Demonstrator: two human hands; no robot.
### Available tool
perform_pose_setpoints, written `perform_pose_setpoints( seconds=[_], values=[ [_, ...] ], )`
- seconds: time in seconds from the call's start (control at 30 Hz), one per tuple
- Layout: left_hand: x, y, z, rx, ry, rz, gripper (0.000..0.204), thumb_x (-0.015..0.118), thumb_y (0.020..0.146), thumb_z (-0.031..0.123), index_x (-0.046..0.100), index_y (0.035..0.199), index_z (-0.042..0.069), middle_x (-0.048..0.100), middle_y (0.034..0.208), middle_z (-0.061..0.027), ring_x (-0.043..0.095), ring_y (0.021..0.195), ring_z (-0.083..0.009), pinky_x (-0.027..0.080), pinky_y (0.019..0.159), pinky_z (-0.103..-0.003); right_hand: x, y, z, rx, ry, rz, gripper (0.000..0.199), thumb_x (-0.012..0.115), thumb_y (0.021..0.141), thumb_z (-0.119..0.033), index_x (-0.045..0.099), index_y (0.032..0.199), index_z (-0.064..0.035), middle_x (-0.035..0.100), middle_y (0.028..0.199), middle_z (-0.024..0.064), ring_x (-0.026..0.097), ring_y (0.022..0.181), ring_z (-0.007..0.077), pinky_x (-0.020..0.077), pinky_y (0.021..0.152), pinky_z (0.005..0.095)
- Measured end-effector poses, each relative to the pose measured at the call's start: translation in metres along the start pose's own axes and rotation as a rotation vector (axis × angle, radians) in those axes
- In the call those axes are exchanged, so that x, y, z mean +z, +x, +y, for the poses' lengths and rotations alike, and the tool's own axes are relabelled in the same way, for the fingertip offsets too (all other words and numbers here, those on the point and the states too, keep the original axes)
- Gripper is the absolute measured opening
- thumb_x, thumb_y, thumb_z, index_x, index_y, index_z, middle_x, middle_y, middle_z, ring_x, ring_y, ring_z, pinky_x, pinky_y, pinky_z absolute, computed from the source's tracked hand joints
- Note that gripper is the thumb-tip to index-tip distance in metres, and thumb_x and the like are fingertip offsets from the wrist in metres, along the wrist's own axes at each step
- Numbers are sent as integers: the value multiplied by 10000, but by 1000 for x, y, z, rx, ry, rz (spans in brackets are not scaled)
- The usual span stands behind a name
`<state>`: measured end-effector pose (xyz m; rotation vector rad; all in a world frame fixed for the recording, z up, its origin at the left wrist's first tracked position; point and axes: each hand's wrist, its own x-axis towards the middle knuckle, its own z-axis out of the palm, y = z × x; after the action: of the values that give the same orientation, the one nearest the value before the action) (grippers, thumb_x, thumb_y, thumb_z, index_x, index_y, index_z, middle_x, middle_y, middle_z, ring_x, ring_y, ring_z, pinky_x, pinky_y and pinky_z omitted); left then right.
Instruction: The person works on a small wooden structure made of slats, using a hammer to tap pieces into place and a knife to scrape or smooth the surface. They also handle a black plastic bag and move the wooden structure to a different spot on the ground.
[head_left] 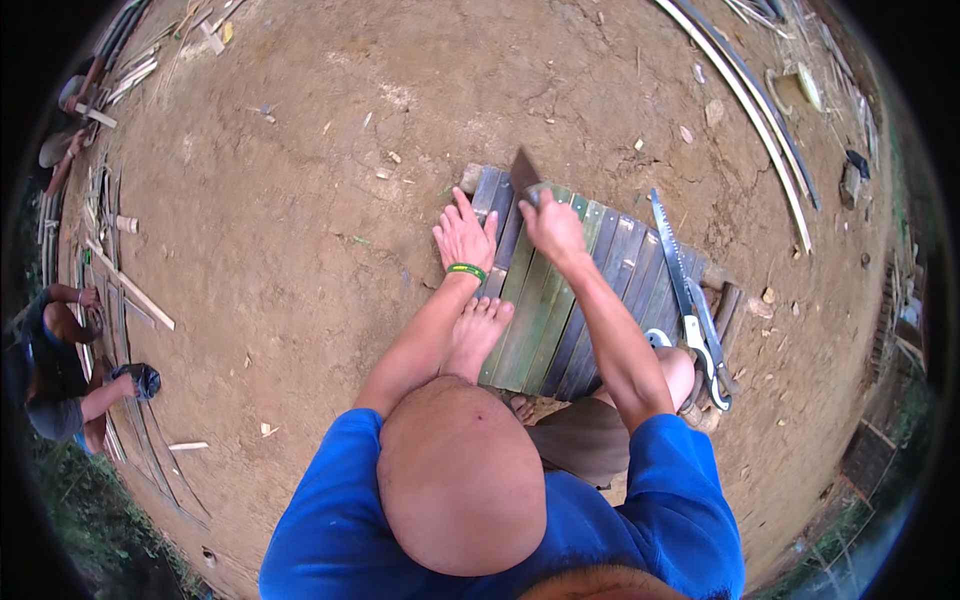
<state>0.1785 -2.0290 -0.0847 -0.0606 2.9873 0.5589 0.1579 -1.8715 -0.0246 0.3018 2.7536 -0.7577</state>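
Note:
A low platform of split bamboo slats, green and dark grey, lies in front of me. My left hand rests at its far left corner with the fingers spread and holds nothing; the index finger points away from me. Closed round the handle of a broad-bladed knife, my right hand is over the slats, a little right of the left hand. The dark blade angles up and away past the platform's far edge. My bare foot is by the platform's near left edge.
A pruning saw with a white and black handle lies along the platform's right side, beside another bluish tool. Long pale strips curve over the dirt at the far right. People sit at the left edge near scattered bamboo strips.

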Motion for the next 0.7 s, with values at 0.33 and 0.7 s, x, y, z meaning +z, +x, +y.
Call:
perform_pose_setpoints(
  seconds=[0.33, 0.7],
  values=[
    [-30, -72, -153, -143, -79, 299, 396, 687, 872, 294, 610, 1201, 86, 601, 1111, -129, 544, 1067, -330, 398, 933, -478, -49, -89, 53, 262, 435, 82, 527, 622, 969, -374, 579, 1206, 94, 657, 856, 252, 662, 801, 344, 510, 708, 419],
    [-20, -93, -172, 112, 73, 197, 126, 689, 871, 207, 660, 907, 89, 597, 964, -88, 549, 960, -308, 423, 839, -440, -22, -105, 61, 287, 584, 108, 332, 621, 992, -312, 610, 1022, 19, 556, 574, 39, 542, 473, 138, 424, 460, 322]
  ],
)
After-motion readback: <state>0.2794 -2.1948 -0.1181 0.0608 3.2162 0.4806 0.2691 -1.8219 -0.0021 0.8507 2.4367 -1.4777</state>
